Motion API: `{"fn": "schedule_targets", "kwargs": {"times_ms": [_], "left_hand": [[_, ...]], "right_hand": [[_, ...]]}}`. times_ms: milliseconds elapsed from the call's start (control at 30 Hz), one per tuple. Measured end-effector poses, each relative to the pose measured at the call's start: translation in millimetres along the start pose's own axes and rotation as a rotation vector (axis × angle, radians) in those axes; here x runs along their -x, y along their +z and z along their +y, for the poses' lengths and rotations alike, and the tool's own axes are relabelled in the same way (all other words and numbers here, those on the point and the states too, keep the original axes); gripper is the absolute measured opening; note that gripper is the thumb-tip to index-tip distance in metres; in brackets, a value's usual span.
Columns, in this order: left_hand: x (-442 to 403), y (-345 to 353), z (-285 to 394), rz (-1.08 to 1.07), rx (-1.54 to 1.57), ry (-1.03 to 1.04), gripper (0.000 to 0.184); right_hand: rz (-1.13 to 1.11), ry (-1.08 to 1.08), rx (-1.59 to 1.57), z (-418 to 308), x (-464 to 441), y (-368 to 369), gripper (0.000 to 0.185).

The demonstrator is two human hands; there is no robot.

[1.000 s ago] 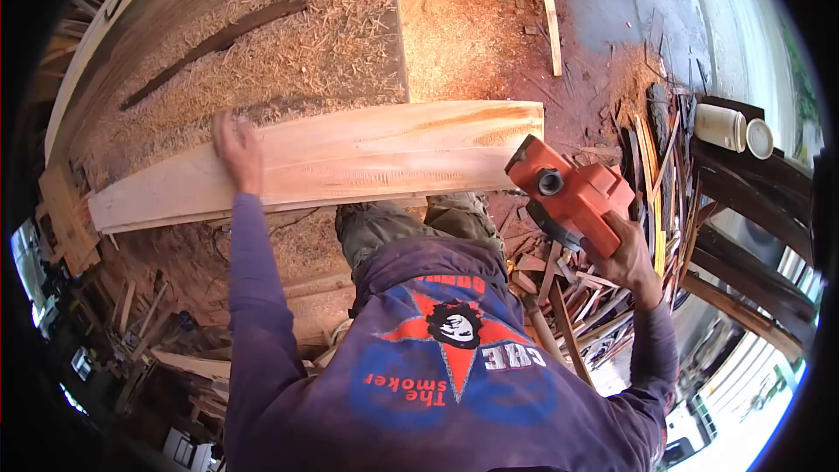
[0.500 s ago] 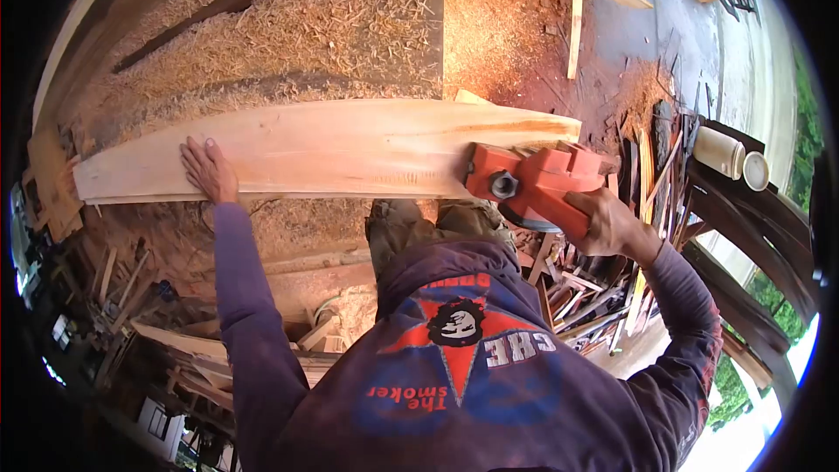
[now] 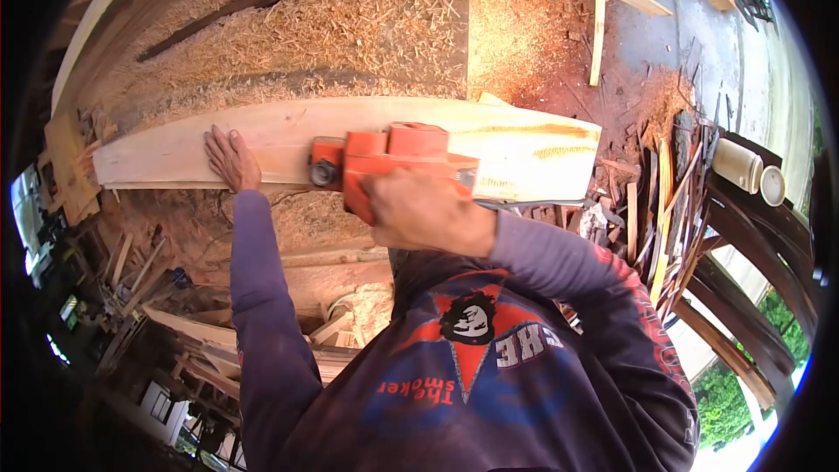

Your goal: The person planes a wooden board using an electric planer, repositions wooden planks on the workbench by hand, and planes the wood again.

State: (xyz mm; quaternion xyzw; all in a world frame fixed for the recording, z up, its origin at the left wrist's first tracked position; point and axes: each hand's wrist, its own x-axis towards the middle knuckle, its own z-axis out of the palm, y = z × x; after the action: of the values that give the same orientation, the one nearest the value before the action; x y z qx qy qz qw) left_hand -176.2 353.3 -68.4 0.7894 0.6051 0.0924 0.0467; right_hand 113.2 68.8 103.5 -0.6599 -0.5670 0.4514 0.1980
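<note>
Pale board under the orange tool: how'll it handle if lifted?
The board is likely stiff: it looks like solid wood. Probably awkward one-handed, being far longer than the orange tool. Grip may be slick: the face under the left hand looks smooth.

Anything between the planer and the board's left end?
Yes: the left hand rests on the board, left of the planer. Beside the fingertips, only a strip along the far edge looks unobstructed.

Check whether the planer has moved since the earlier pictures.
Yes, leftward: held in the right hand, the planer has gone from the board's right end to near its middle, closer to the left hand.
</note>
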Motion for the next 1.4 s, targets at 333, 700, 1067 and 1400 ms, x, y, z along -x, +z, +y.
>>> {"fn": "schedule_targets", "kwargs": {"times_ms": [333, 700, 1067, 1400], "left_hand": [[-5, 2, -5, 0.052, -0.03, 0.064, 0.064], [-6, 11, -12, 0.1, -0.023, 0.083, 0.065], [-4, 18, -8, 0.187, -0.001, 0.048, 0.064], [61, 18, 30, 0.667, 0.667, -0.625, 0.067]], "right_hand": [[-0.113, 0.116, 0.148, 69, 121, -68, 0.041], [-0.085, 0.246, 0.05, 174, 275, -144, 0.02], [-0.116, 0.088, 0.046, 95, 151, -96, 0.022], [-0.122, -0.428, 0.393, 15, -14, -35, 0.021]]}}
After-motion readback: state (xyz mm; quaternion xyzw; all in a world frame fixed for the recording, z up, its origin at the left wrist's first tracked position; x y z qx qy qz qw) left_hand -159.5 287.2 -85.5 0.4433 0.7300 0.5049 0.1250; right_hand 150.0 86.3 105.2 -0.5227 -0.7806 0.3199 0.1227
